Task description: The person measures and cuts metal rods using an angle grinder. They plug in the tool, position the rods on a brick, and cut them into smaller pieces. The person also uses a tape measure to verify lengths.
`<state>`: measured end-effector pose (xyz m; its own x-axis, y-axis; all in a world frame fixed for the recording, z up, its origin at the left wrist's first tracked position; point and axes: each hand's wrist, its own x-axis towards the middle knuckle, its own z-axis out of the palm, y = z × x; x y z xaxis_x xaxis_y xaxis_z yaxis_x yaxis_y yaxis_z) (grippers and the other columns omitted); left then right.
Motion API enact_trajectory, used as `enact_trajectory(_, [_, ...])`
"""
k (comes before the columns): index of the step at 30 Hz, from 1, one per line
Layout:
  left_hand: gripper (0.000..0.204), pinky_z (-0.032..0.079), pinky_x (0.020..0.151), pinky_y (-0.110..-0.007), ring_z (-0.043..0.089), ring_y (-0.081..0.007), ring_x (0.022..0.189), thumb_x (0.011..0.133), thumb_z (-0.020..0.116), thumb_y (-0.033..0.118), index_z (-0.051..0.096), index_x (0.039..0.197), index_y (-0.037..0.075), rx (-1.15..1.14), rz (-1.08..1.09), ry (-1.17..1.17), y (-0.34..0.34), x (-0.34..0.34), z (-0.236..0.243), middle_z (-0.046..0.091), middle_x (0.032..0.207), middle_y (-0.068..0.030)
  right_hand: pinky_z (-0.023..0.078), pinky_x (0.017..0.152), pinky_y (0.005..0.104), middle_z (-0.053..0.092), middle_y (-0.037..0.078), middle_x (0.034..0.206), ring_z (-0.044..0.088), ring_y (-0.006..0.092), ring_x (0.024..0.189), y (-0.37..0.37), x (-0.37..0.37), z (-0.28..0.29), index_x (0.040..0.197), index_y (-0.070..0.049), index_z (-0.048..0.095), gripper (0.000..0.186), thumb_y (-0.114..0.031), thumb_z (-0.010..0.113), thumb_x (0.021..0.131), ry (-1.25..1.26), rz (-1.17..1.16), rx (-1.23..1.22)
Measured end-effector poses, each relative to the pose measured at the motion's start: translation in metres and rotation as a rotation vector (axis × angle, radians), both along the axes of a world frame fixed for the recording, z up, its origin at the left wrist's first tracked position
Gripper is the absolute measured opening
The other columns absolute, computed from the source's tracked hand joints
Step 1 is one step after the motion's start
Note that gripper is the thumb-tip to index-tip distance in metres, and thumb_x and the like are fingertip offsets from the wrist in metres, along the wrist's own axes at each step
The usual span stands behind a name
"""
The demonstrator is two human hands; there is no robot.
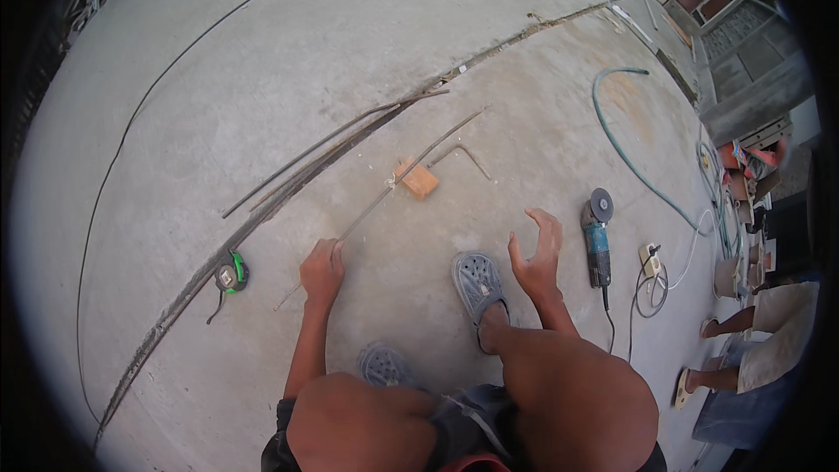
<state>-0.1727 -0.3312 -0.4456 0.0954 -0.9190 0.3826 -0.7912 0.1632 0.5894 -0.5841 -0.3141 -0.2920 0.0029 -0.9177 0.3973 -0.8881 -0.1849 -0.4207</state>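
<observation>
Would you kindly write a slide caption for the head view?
Left hand grips a thin metal rod crossing an orange brick; right hand open.

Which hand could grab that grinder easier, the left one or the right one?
Probably the right hand: it's open, empty and nearer the grinder. The left hand is farther off and holds a thin metal rod.

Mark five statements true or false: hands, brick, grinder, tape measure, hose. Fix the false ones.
1. The left hand holds a rod. True.
2. The right hand grips the grinder. False: the right hand is empty; the grinder lies to its right.
3. The brick is orange. True.
4. The tape measure lies right of the grinder. False: the tape measure lies left of the left hand.
5. The hose is green. True.
</observation>
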Motion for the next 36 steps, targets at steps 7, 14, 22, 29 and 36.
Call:
enact_trajectory(7, [0.010, 0.049, 0.060, -0.044, 0.065, -0.0333, 0.066, 0.096, 0.079, 0.009, 0.069, 0.097, 0.007, -0.003, -0.072, -0.227, 0.079, 0.069, 0.097, 0.063, 0.080, -0.0104, 0.039, 0.121, 0.0520, 0.061, 0.009, 0.151, 0.049, 0.0369, 0.148, -0.103, 0.057, 0.073, 0.148, -0.013, 0.062, 0.064, -0.016, 0.084, 0.088, 0.389, 0.330, -0.053])
enact_trajectory(14, [0.009, 0.049, 0.059, -0.043, 0.064, -0.0333, 0.064, 0.095, 0.077, 0.003, 0.068, 0.095, 0.004, 0.142, -0.014, -0.179, 0.123, 0.085, 0.119, 0.063, 0.079, -0.0112, 0.061, 0.084, 0.0449, 0.075, 0.009, 0.109, 0.075, 0.0258, 0.093, -0.183, 0.068, 0.030, 0.136, -0.008, 0.069, 0.037, -0.029, 0.072, 0.106, 0.207, 0.822, 0.921])
enact_trajectory(22, [0.004, 0.053, 0.059, -0.039, 0.069, -0.0327, 0.067, 0.102, 0.070, 0.001, 0.074, 0.101, 0.000, 0.321, 0.177, 0.052, 0.108, -0.047, 0.111, 0.070, 0.085, -0.0161, 0.043, 0.057, 0.0239, 0.063, 0.000, 0.088, 0.057, 0.0079, 0.068, -0.062, 0.180, -0.053, 0.145, -0.004, 0.056, 0.044, -0.038, 0.059, 0.118, -1.569, -0.027, 1.121])
enact_trajectory(29, [0.014, 0.048, 0.057, -0.036, 0.064, -0.0271, 0.061, 0.105, 0.067, 0.004, 0.076, 0.096, -0.002, 0.589, 0.414, 0.029, 0.139, 0.004, 0.155, 0.072, 0.082, -0.0139, 0.055, 0.075, 0.0409, 0.068, 0.010, 0.091, 0.066, 0.0241, 0.075, -0.155, 0.054, -0.084, 0.125, -0.003, 0.072, 0.034, -0.033, 0.069, 0.109, -0.490, 0.406, 0.743])
enact_trajectory(36, [0.009, 0.048, 0.068, -0.040, 0.065, -0.0311, 0.073, 0.103, 0.072, 0.006, 0.076, 0.099, -0.001, 0.501, 0.360, 0.039, 0.134, 0.047, 0.121, 0.071, 0.084, -0.0128, 0.049, 0.108, 0.0512, 0.069, 0.014, 0.128, 0.062, 0.0382, 0.121, -0.239, -0.030, -0.055, 0.134, -0.015, 0.075, 0.034, -0.023, 0.076, 0.101, 0.034, 0.423, 0.420])
